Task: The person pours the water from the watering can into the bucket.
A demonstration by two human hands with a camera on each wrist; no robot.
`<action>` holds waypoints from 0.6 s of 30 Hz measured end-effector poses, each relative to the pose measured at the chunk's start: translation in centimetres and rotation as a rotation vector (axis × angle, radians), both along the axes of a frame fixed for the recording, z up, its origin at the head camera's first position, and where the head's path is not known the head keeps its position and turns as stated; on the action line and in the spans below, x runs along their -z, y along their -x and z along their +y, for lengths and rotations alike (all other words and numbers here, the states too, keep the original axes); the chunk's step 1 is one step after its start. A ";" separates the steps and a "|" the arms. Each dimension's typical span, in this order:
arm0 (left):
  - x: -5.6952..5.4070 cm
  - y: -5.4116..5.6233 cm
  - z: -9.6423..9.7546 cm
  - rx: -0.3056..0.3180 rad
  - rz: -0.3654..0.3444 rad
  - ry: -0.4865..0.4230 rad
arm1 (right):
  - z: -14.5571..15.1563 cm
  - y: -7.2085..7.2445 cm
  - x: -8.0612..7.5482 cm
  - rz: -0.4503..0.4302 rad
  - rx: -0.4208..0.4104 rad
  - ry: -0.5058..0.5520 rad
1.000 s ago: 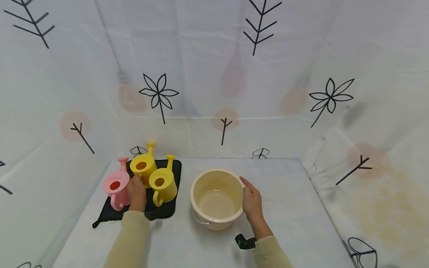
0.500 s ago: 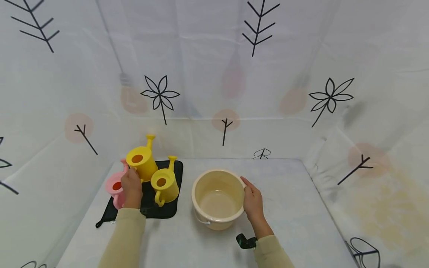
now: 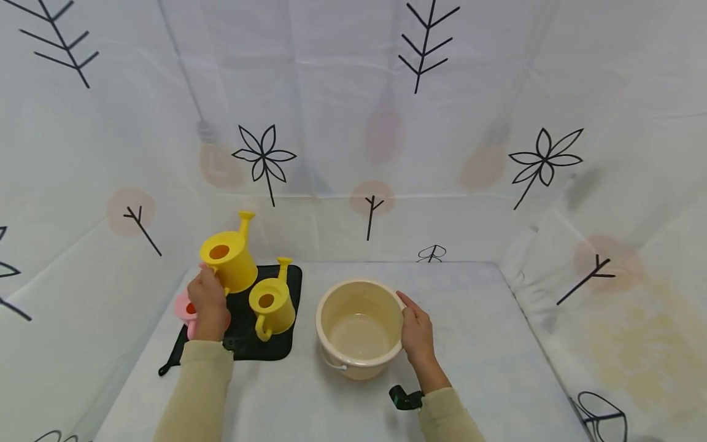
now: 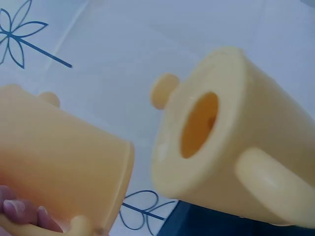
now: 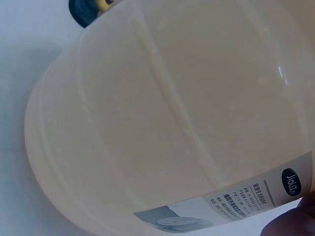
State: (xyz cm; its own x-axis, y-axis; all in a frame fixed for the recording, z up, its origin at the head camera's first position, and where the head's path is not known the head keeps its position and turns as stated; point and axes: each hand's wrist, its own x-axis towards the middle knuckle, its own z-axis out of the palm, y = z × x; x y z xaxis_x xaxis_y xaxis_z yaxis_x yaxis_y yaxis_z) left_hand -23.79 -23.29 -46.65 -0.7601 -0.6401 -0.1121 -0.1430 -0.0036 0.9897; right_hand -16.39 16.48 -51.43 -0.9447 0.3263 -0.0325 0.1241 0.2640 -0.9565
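Observation:
My left hand [image 3: 208, 302] grips the handle of a yellow toy watering can [image 3: 234, 267], raised above the back of a black mat [image 3: 270, 350]. In the left wrist view, fingertips [image 4: 24, 212] curl through its handle. A second yellow watering can [image 3: 280, 312] stands on the mat to the right. Partly hidden behind the left hand is a pink watering can [image 3: 184, 309]. A cream bucket [image 3: 359, 371] stands upright in the middle of the table. My right hand [image 3: 418, 334] holds its rim at the right side, thumb and fingers about the wall.
The white table [image 3: 486, 356] is backed by a white cloth [image 3: 331, 80] printed with plants. On the bucket's side is a paper label [image 5: 246, 196], seen in the right wrist view. The bucket's white handle [image 3: 331, 363] hangs down in front. A small dark camera [image 3: 405, 399] sits at the right wrist.
My left hand has lifted the yellow watering can off the mat, up and slightly left, now covering more of the pink one. The right hand and bucket stay put.

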 end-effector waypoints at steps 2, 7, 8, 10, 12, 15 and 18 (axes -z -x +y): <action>-0.5 -0.2 0.1 -0.007 0.005 0.000 | 0.0 0.0 0.1 0.000 0.005 -0.010; -1.5 -0.9 0.2 -0.018 0.023 -0.002 | 0.0 0.1 0.1 -0.008 0.013 -0.028; -1.6 -1.0 0.2 -0.017 0.033 -0.003 | 0.0 0.1 0.1 -0.010 0.015 -0.030; -1.9 -1.3 0.2 -0.009 0.046 0.002 | 0.0 0.1 0.1 -0.014 0.015 -0.030; -2.2 -1.5 0.2 0.006 0.069 -0.002 | 0.1 0.0 0.1 -0.014 0.013 -0.025; -2.5 -1.7 0.1 0.028 0.096 0.011 | 0.1 0.0 0.0 -0.019 0.014 -0.019; -2.6 -1.9 0.0 0.045 0.124 0.025 | 0.2 0.0 0.0 -0.022 0.013 -0.020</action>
State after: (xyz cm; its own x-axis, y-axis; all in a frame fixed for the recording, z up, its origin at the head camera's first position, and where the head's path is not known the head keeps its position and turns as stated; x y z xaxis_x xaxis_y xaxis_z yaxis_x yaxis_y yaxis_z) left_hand -21.90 -23.31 -44.07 -0.7951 -0.6064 -0.0003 -0.0191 0.0246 0.9995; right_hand -16.42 16.65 -51.42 -0.9396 0.3390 -0.0470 0.1489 0.2810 -0.9481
